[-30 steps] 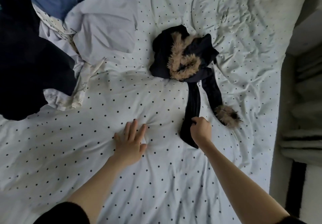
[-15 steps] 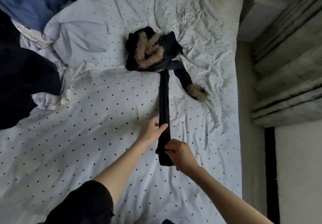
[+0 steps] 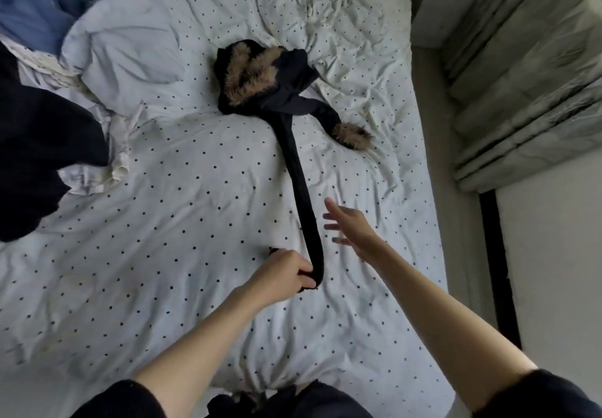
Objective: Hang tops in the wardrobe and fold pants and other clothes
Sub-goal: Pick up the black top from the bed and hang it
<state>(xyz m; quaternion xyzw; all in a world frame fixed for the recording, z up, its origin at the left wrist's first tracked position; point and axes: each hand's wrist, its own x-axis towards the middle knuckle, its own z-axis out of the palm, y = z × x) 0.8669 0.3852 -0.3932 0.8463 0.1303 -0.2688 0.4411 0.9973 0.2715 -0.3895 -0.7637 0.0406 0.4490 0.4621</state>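
Fingers of the left hand (image 3: 286,271) are curled round the near end of the black garment (image 3: 257,79), whose long leg (image 3: 301,196) is drawn out straight toward the person across the dotted sheet (image 3: 163,222). The right hand (image 3: 350,225) is held just right of the leg, fingers spread and gripping nothing. The rest of the garment is bunched further up the bed, fur trim showing, with a second fur-tipped leg (image 3: 338,124) lying off to the right. A pile of clothes (image 3: 65,59) is heaped at the far left.

The leg is best kept taut and flat while the free hand is brought to the second leg, so that both can be laid side by side before any fold is made.

Half a second ago the near end was pinched by the right hand and the left lay against the leg higher up; the end has since been passed to the left hand and the right has let go.
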